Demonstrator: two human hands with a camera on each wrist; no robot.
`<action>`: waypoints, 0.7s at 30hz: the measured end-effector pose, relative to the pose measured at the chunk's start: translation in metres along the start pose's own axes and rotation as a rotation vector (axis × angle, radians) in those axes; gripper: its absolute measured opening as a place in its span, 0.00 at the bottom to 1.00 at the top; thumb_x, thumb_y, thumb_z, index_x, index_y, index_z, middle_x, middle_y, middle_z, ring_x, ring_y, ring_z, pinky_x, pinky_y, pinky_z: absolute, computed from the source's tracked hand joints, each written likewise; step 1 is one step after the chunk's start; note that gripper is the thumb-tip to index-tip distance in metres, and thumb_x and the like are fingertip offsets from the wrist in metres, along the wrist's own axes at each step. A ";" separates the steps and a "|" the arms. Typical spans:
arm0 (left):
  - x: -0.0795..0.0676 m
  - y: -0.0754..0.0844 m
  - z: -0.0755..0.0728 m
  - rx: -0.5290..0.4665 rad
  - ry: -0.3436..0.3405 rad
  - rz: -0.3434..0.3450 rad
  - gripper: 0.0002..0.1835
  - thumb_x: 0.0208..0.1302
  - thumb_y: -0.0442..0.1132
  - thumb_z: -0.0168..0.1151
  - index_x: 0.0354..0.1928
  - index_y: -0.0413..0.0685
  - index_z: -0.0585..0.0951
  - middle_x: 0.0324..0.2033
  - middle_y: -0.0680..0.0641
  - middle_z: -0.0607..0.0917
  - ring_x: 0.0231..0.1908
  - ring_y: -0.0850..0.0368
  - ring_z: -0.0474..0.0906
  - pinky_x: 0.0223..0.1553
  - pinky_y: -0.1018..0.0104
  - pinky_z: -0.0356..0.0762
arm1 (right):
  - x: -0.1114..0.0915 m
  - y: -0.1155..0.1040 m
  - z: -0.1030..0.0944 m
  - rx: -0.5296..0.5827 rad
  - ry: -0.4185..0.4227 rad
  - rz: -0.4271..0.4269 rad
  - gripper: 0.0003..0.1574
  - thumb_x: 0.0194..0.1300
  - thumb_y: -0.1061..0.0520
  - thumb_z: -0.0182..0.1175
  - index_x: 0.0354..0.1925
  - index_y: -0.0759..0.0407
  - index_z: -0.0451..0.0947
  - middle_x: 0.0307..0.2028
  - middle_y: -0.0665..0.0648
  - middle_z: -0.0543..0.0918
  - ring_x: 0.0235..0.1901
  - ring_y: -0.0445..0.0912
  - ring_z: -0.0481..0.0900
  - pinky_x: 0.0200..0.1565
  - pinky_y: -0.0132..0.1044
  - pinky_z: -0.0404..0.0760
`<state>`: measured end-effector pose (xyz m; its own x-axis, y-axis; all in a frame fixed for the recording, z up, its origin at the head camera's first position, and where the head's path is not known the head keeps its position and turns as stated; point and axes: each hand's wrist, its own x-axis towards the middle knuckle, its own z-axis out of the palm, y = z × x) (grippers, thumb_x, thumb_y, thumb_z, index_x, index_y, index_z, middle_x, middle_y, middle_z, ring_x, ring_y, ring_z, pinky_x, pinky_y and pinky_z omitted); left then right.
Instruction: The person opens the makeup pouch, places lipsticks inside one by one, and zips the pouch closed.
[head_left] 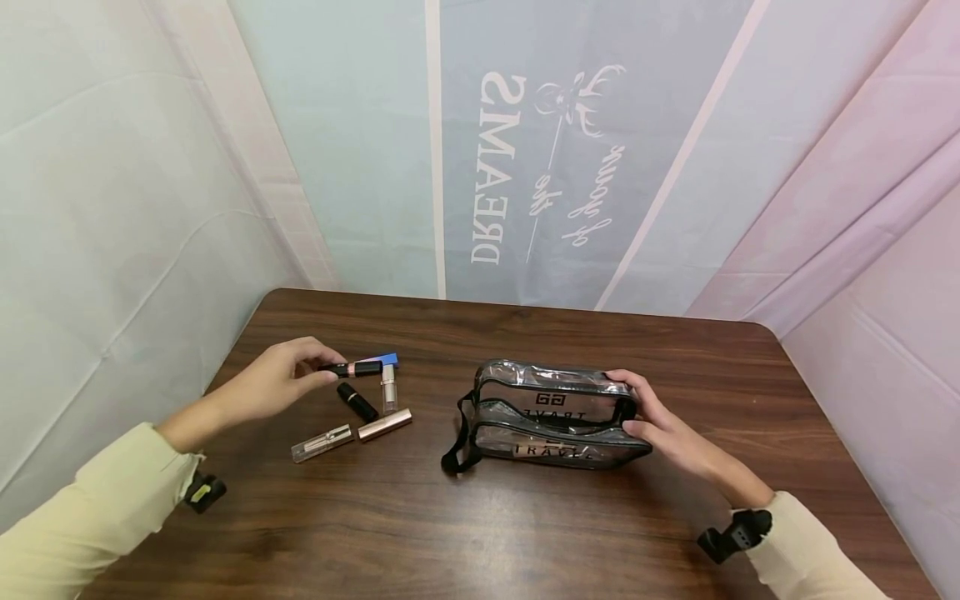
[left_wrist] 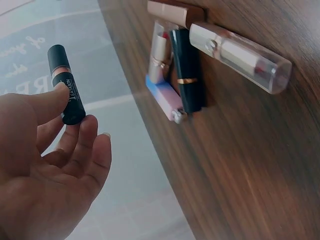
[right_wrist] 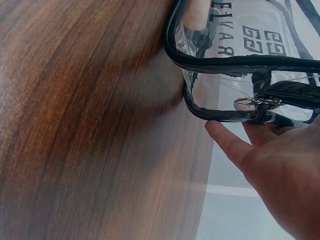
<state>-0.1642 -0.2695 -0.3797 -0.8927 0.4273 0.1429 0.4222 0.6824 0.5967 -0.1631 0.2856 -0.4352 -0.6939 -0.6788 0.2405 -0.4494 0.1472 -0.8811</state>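
My left hand (head_left: 273, 382) pinches a black lipstick tube (left_wrist: 74, 102) with a rose-gold band between thumb and fingertips, raised over the other lipsticks. Below it on the table lie a black lipstick (left_wrist: 188, 72) with a gold band, a blue-and-pink lipstick (left_wrist: 165, 99), a clear-capped one (head_left: 388, 390), a rose-gold tube (head_left: 385, 425) and another clear-cased lipstick (head_left: 322, 443). To the right, my right hand (head_left: 663, 423) grips the end of a transparent, black-trimmed travel bag (head_left: 487, 439), thumb at the near side. The bag's top gapes, and a beige tube (right_wrist: 196, 14) shows inside.
The brown wooden table (head_left: 525, 533) spans the area in front of me. A printed fabric backdrop (head_left: 375, 167) hangs behind its far edge, with pale cloth at both sides. From the bag's left end a black strap (head_left: 452, 462) droops onto the table.
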 end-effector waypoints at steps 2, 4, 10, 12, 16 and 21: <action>0.001 0.004 0.000 -0.017 -0.010 0.000 0.10 0.69 0.34 0.66 0.50 0.44 0.85 0.41 0.51 0.84 0.35 0.61 0.77 0.36 0.66 0.77 | 0.000 0.000 0.000 0.001 0.001 -0.004 0.40 0.72 0.77 0.42 0.76 0.67 0.42 0.67 0.46 0.67 0.64 0.39 0.70 0.55 0.27 0.70; 0.003 0.007 0.001 -0.030 -0.021 -0.013 0.10 0.69 0.34 0.66 0.50 0.45 0.85 0.42 0.51 0.84 0.35 0.61 0.78 0.36 0.66 0.77 | 0.000 0.001 0.000 0.015 -0.005 -0.016 0.40 0.72 0.78 0.41 0.76 0.68 0.42 0.67 0.47 0.67 0.65 0.38 0.69 0.56 0.27 0.71; 0.011 0.015 0.001 -0.068 -0.047 -0.003 0.10 0.69 0.32 0.65 0.51 0.47 0.85 0.43 0.51 0.84 0.36 0.57 0.80 0.37 0.64 0.78 | 0.001 0.002 0.001 0.056 -0.025 -0.052 0.39 0.72 0.79 0.40 0.75 0.71 0.40 0.69 0.49 0.67 0.68 0.38 0.68 0.59 0.28 0.71; 0.014 0.019 0.001 -0.080 -0.049 0.017 0.10 0.69 0.32 0.65 0.51 0.47 0.85 0.42 0.51 0.84 0.35 0.55 0.81 0.36 0.64 0.78 | 0.001 0.002 0.001 0.055 -0.023 -0.049 0.39 0.72 0.79 0.40 0.76 0.70 0.41 0.68 0.49 0.67 0.68 0.38 0.68 0.59 0.27 0.71; 0.022 0.028 0.000 -0.084 -0.049 0.052 0.10 0.69 0.32 0.66 0.49 0.46 0.85 0.41 0.52 0.85 0.33 0.56 0.81 0.34 0.65 0.77 | 0.001 0.002 0.001 0.044 -0.017 -0.041 0.39 0.71 0.79 0.40 0.76 0.70 0.41 0.68 0.48 0.67 0.68 0.38 0.68 0.59 0.27 0.71; 0.030 0.039 -0.001 -0.083 -0.058 0.069 0.10 0.68 0.32 0.67 0.49 0.47 0.86 0.41 0.51 0.85 0.33 0.59 0.79 0.34 0.66 0.76 | 0.001 0.001 0.001 0.044 -0.014 -0.038 0.40 0.71 0.79 0.40 0.75 0.70 0.41 0.68 0.47 0.67 0.68 0.38 0.69 0.59 0.27 0.71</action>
<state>-0.1748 -0.2306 -0.3512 -0.8502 0.5070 0.1416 0.4661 0.5999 0.6503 -0.1639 0.2843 -0.4365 -0.6684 -0.6936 0.2688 -0.4503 0.0897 -0.8884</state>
